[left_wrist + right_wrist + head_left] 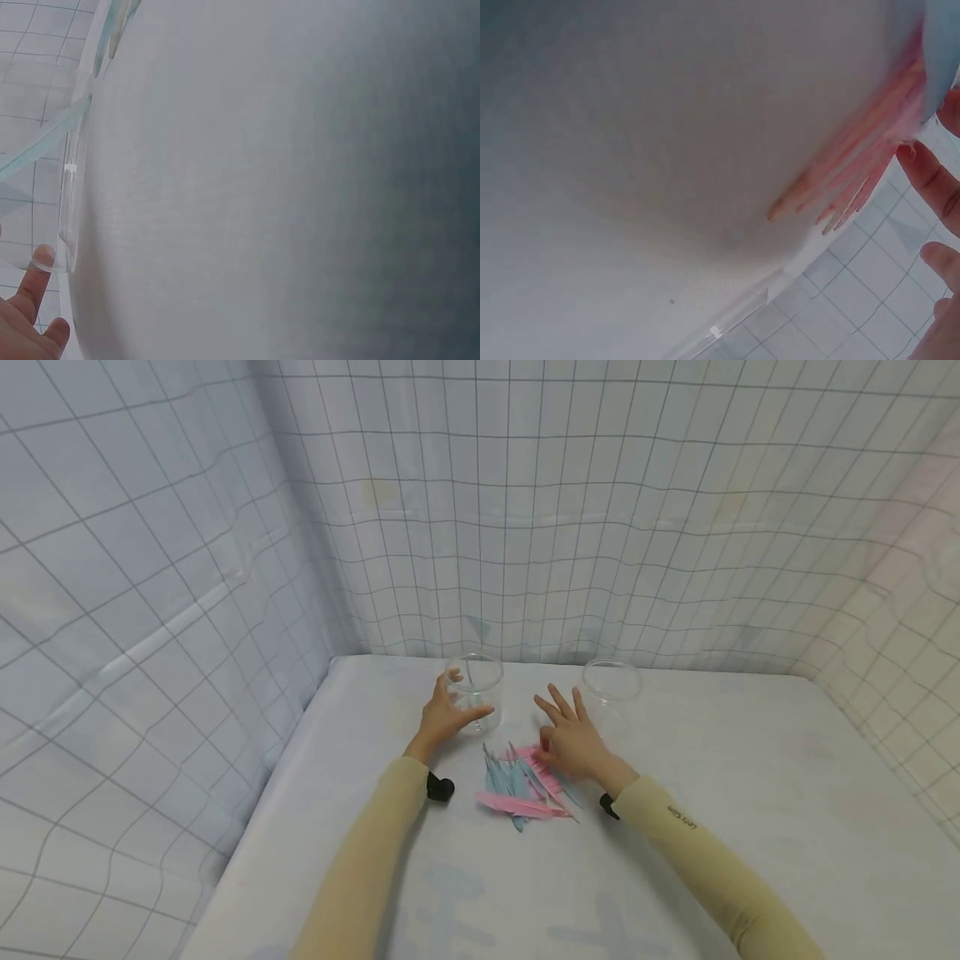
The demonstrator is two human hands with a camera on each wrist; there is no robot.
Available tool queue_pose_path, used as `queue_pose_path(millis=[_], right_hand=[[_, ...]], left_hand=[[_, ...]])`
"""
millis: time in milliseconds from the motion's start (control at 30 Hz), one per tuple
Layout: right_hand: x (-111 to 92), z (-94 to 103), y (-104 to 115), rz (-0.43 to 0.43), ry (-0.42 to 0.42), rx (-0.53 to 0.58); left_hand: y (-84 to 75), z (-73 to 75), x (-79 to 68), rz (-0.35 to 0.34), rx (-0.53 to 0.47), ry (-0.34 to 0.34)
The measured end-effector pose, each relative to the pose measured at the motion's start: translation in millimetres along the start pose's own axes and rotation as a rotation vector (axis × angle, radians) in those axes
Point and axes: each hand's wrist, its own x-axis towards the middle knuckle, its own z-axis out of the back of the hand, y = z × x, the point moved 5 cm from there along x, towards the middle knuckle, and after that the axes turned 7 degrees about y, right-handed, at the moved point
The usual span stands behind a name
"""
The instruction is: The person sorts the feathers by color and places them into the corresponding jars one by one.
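In the head view my left hand [441,718] curves round a clear cup [489,685], thumb across its near side and fingers behind. A pale blue feather [46,142] leans inside that cup. My right hand [573,747] is over the feather pile [510,781], thumb and index finger together at its right edge, other fingers spread. In the right wrist view the thumb and index finger meet the fluffy part of a pink feather [904,127]. Beside them hangs a blue feather [939,56]. Pink and blue feathers overlap in the pile.
A second clear cup [612,681] stands behind and to the right of the right hand. The white table [712,760] ends at a grid-patterned curtain [525,527], which also hangs on the left and right. Black straps sit at both wrists.
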Motion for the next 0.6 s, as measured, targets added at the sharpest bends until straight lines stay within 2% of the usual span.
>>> queue_pose_path(millis=[167,600], right_hand=[[1.7,-3.7,0.9,-0.006,0.027,-0.034],[4.9,-8.6,1.6,-0.029,0.064,0.071]], left_hand=[[-1.1,0.8,0.3,-0.007,0.004,-0.005],[0.8,0.1,2.7,-0.002,-0.01,0.008]])
